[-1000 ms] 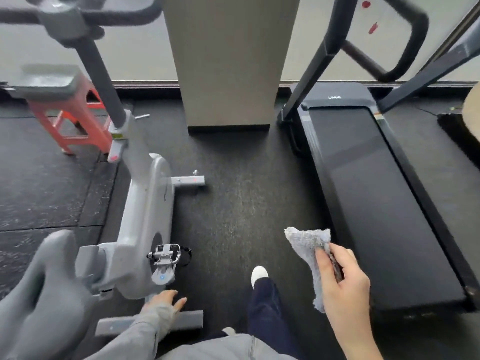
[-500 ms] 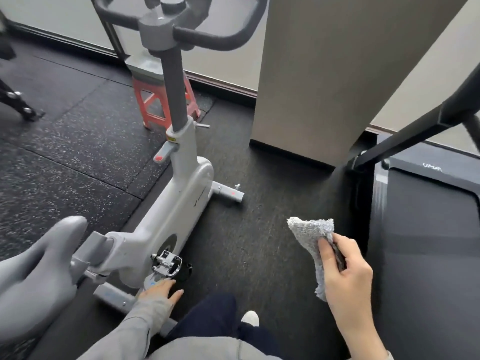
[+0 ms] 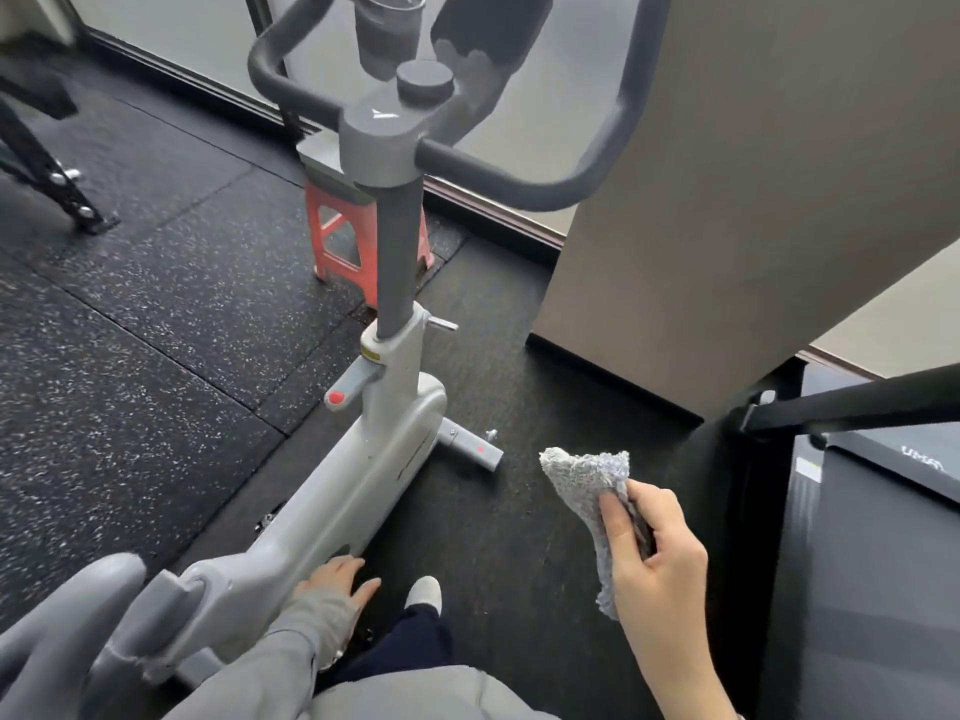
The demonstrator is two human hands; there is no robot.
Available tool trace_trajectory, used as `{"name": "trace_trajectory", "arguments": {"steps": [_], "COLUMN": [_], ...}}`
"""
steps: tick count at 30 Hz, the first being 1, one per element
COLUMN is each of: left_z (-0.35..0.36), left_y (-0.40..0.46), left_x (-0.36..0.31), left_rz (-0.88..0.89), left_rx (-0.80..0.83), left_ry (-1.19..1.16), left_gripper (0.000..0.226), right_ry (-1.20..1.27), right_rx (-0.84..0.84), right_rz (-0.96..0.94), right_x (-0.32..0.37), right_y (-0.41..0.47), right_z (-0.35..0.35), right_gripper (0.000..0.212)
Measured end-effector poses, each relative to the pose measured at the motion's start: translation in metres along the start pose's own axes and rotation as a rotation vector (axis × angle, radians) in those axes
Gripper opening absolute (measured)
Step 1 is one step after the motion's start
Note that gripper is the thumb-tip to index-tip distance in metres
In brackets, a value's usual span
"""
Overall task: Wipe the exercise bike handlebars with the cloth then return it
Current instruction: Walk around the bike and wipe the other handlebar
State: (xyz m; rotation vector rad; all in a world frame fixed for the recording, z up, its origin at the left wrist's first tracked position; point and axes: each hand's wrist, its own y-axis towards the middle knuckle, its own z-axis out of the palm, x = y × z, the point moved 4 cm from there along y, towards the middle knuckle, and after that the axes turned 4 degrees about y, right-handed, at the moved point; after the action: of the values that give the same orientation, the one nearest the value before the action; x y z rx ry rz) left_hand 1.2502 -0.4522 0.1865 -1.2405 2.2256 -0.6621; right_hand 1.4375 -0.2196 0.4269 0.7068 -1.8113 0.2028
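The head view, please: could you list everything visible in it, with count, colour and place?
exercise bike: one, light grey, left of centre
handlebars: one, dark grey, top centre
saddle: one, grey, bottom left
stool: one, red, behind the bike post
cloth: one, grey, right of the bike, off the floor
treadmill: one, black, right edge
pillar: one, beige, upper right
floor mats: black, speckled, left
shoe: one, white, bottom centre
left hand: open, beside the bike frame
right hand: gripping the cloth
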Motion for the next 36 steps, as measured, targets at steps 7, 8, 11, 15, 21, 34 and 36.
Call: {"name": "trace_trajectory", "arguments": {"steps": [7,8,11,15,21,34,36], "left_z": [-0.080,-0.092,-0.137,-0.218,-0.323,-0.430,-0.432], "left_y": [0.065,0.072,0.080,0.066,0.047,0.084,0.087], "left_x": [-0.028,-0.035,-0.062,-0.104,-0.144,-0.156,-0.154], "left_rz": [0.107,0.137,0.205,0.379,0.363,0.339,0.373], "left_rx": [-0.131,-0.170,-0.362,-0.729,-1.095,-1.206,-1.232], "left_ry": [0.040,0.038,-0.021,-0.109,-0.168,-0.101,-0.168], "left_gripper": [0.053,0.054,0.069,0.086,0.066,0.074,0.071], "right_ry": [0.029,0.029,0.013,0.050,0.058,-0.357,-0.438], "right_rx": [-0.003,-0.005,-0.017,-0.014,0.015,0.042,0.100], "right_rz": [-0.018,-0.029,-0.100,-0.205,-0.422,-0.645,-0.644], "right_x": [0.009,0.011,0.017,0.030,0.062,0.127,0.129], "right_y": [0.070,0.080,0.113,0.159,0.224,0.312,0.315], "right_z": [0.032,0.035,0.040,0.049,0.063,0.189,0.212], "right_gripper": [0.016,0.021,0.028,0.022,0.011,0.016,0.015]}}
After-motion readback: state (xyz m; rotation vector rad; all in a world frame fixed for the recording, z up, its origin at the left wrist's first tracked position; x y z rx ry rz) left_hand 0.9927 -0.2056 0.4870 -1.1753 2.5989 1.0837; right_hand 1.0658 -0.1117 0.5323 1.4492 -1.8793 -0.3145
